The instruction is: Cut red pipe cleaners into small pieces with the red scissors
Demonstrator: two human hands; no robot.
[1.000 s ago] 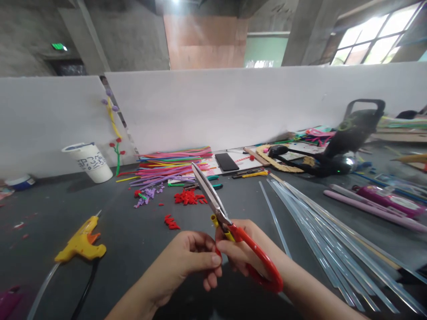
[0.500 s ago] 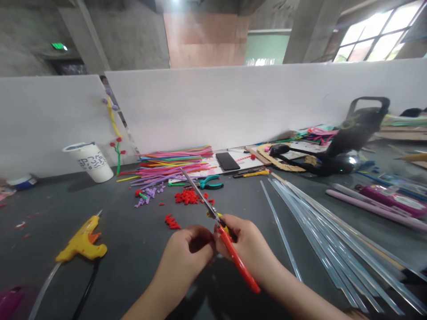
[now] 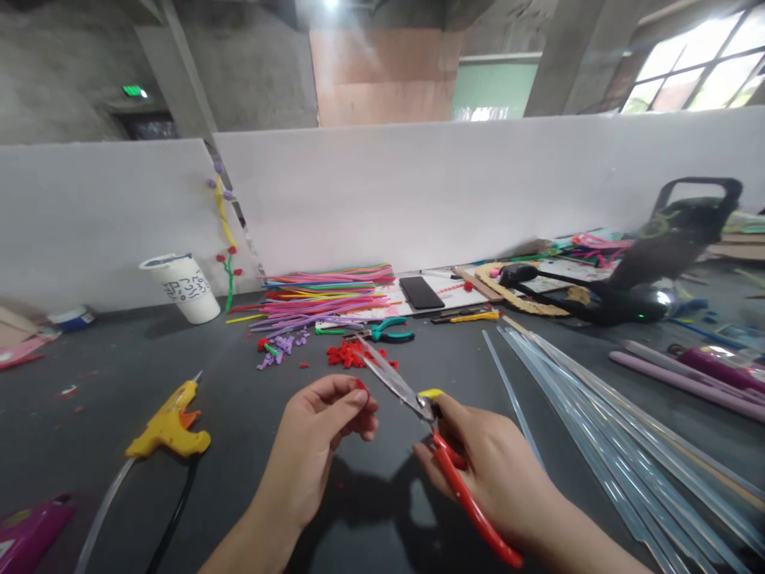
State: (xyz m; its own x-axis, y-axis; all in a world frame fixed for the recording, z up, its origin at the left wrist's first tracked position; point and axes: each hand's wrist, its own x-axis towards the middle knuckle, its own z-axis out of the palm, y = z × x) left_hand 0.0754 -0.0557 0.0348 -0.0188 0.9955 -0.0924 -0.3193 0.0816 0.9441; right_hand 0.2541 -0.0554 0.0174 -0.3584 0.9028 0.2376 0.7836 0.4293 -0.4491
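Note:
Between the thumb and forefinger of my left hand (image 3: pixel 311 446) is a small red fuzzy piece (image 3: pixel 362 386), pinched near its top. My right hand (image 3: pixel 499 450) grips a pair of scissors (image 3: pixel 469 498) with red handles, the blades slightly parted and pointing away to the upper left. Beyond the blade tips lies a heap of short red fuzzy pieces (image 3: pixel 347 354). Left of that heap are small purple pieces (image 3: pixel 288 346) with a bit of green and red. Teal-handled pliers (image 3: pixel 390 332) rest just behind the red heap.
Long coloured pipe cleaners (image 3: pixel 323 299) lie at the back beside a black phone (image 3: pixel 421 292). A yellow glue gun (image 3: pixel 164 422) is at left, a white cup (image 3: pixel 188 291) behind it. Clear glue sticks (image 3: pixel 574 399) spread at right. A yellow cutter (image 3: pixel 475 316) and black lamp (image 3: pixel 627 299) stand farther back.
My hands have moved apart, the scissors shifting right and down. The red piece now shows in my left fingers. My left hand now covers the small red group in front. The view has turned slightly left.

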